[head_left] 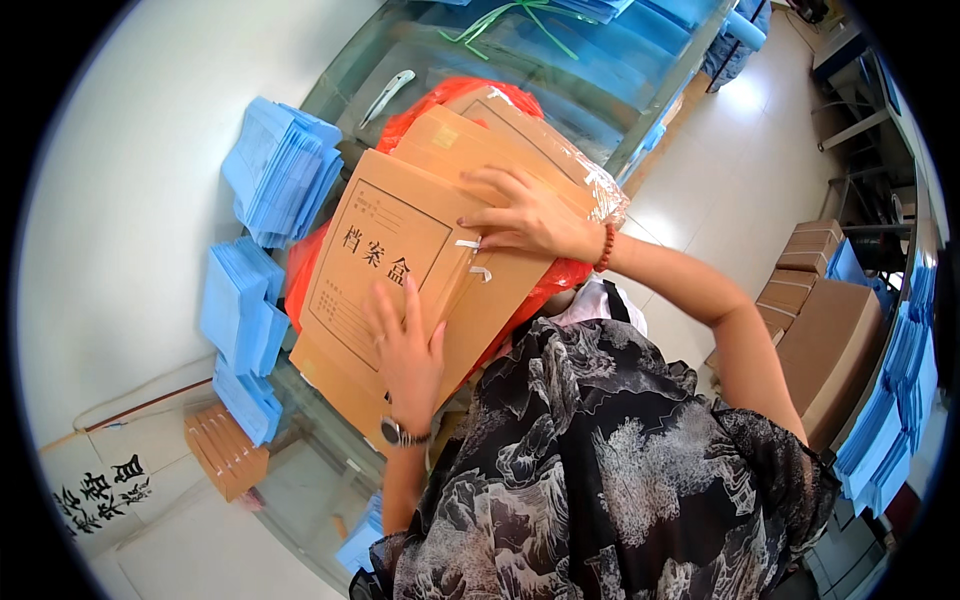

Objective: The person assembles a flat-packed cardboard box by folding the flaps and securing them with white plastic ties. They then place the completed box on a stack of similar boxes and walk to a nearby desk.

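A flat brown cardboard file box (345,290) with black print lies on top of a stack of similar brown cardboard (425,150). My left hand (405,345), with a watch at the wrist, lies on the printed face with its fingers apart, slightly blurred. Across the stack's right side rests my right hand (530,215), a red bead bracelet at its wrist, fingers spread. White tabs (481,273) show beside it at the box's edge. Red plastic (410,115) sticks out around the stack, and clear plastic wrap (605,195) covers its far right corner.
A white-handled utility knife (388,95) lies on the glass table (345,85) beyond the stack. Blue folder piles (280,170) line the wall side. Green string (500,20) sits on blue folders at the far end. Brown cartons (825,340) stand on the floor at right.
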{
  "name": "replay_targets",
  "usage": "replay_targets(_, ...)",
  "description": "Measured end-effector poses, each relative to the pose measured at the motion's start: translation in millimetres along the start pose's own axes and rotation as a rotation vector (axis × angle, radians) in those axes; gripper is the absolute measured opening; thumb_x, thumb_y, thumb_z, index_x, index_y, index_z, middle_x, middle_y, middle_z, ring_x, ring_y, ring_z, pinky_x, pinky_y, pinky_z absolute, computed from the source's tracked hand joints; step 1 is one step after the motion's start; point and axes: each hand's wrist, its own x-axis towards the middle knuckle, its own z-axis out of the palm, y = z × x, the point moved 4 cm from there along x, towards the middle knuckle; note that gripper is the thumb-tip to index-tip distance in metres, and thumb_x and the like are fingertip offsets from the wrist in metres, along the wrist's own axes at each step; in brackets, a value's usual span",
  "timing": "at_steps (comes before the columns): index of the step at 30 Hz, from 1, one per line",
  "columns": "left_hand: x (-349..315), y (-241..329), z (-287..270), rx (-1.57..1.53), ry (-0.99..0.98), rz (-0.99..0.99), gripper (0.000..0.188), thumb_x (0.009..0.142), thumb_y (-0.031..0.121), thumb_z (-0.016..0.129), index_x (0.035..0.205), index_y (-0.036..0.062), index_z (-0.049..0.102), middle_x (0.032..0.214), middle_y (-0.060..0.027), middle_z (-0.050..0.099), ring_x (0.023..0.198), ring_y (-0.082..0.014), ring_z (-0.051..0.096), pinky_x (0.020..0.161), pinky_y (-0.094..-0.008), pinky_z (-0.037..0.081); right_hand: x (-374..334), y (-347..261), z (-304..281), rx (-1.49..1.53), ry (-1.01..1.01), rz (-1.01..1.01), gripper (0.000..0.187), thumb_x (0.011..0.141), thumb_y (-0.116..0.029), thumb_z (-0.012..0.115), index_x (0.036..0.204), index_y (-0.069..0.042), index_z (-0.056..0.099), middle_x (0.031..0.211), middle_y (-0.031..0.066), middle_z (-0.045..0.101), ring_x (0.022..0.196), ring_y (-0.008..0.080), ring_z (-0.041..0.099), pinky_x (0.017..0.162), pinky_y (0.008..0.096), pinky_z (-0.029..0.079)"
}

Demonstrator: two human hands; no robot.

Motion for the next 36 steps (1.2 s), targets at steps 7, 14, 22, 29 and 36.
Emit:
replay_targets(7,-76,-30,-9,-0.264,0.26,-0.487,0.079,0.081,0.022,0.081,0.151,0.0231,0.045,0.162,-0.0288,0.017,0.149,-0.0456,0.021,0.115,-0.05,0.031,2,-5,15,0.461,-0.203,0.294,0.046,0.085,-0.026,0.076,0.128,-0.016,0.064,0.123,0.0175,0.063,0.092,0.027,0.072,0.086,0.0402,0.055)
replay_targets(14,-93,-60,-4,-0.726,0.547,-0.401,0.068,0.076,-0.003,0.081,0.139,0.0025,0.057,0.158,-0.0255,0.033,0.137,-0.029,0.047,0.101,-0.0362,0.05,24,-24,0,0.36,-0.154,0.233,0.042,0.084,-0.024,0.077,0.124,-0.015,0.068,0.101,0.0086,0.071,0.08,0.0232,0.071,0.071,0.0334,0.056)
replay_targets(22,-125,-48,-119,-0.891,0.493,-0.529,0.05,0.079,-0.006,0.076,0.127,-0.0036,0.063,0.121,-0.0163,0.068,0.108,-0.0179,0.065,0.086,-0.0295,0.055,86,-109,-94,0.16,-0.19,0.196,0.034,0.078,-0.009,0.082,0.11,-0.002,0.073,0.087,0.0085,0.075,0.074,0.0167,0.074,0.064,0.0265,0.058)
replay_targets(29,-110,-76,-152,-0.662,0.38,-0.557,0.058,0.081,0.007,0.076,0.136,0.0049,0.057,0.108,-0.0113,0.069,0.094,-0.0175,0.065,0.078,-0.0307,0.053,125,-119,-100,-0.129,-0.235,-0.027,0.028,0.078,-0.037,0.081,0.095,-0.016,0.075,0.065,0.0025,0.064,0.054,0.0227,0.063,0.047,0.0324,0.047)
replay_targets(36,-75,-78,-165,0.239,0.279,-0.426,0.056,0.093,0.042,0.063,0.144,0.019,0.053,0.134,-0.0125,0.058,0.127,-0.035,0.053,0.109,-0.0571,0.034,184,-103,-79,0.09,-0.437,-0.329,0.021,0.082,-0.021,0.076,0.094,-0.005,0.073,0.079,0.0079,0.067,0.074,0.0276,0.066,0.068,0.0365,0.054)
